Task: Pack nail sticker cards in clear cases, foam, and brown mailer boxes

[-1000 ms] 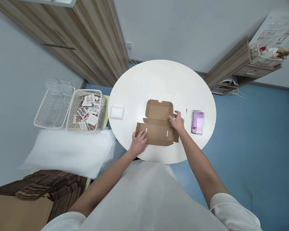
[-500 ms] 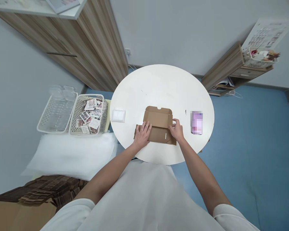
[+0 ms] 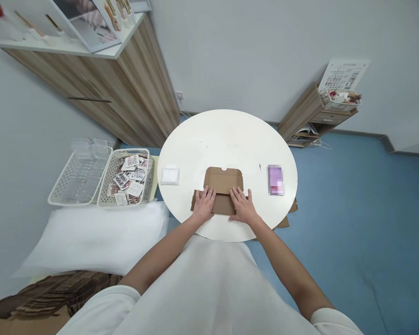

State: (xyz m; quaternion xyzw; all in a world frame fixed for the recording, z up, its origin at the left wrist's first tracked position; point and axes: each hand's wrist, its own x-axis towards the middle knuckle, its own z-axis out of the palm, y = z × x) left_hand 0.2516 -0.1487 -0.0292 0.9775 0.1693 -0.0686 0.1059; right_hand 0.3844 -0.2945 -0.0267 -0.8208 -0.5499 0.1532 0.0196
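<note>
An unfolded brown cardboard box (image 3: 223,181) lies near the front edge of the round white table (image 3: 230,135). My left hand (image 3: 204,204) rests on its left part, fingers spread and pointing away from me. On the right part lies my right hand (image 3: 243,205), palm down with the thumb and fingers apart. Both hands touch the cardboard without gripping it. A white padded packet (image 3: 170,176) is at the table's left, and a purple, pixelated item (image 3: 275,180) at its right.
Left of the table stand a basket of small cards (image 3: 125,179) and a basket of clear plastic pieces (image 3: 80,179). White sheets (image 3: 101,232) lie in front of them, above stacked brown cardboard (image 3: 56,293). A wooden cabinet (image 3: 150,88) stands behind left.
My right hand has opened from its pinch at the box's right edge and moved left onto the cardboard, flat. The whole view has shifted slightly.
</note>
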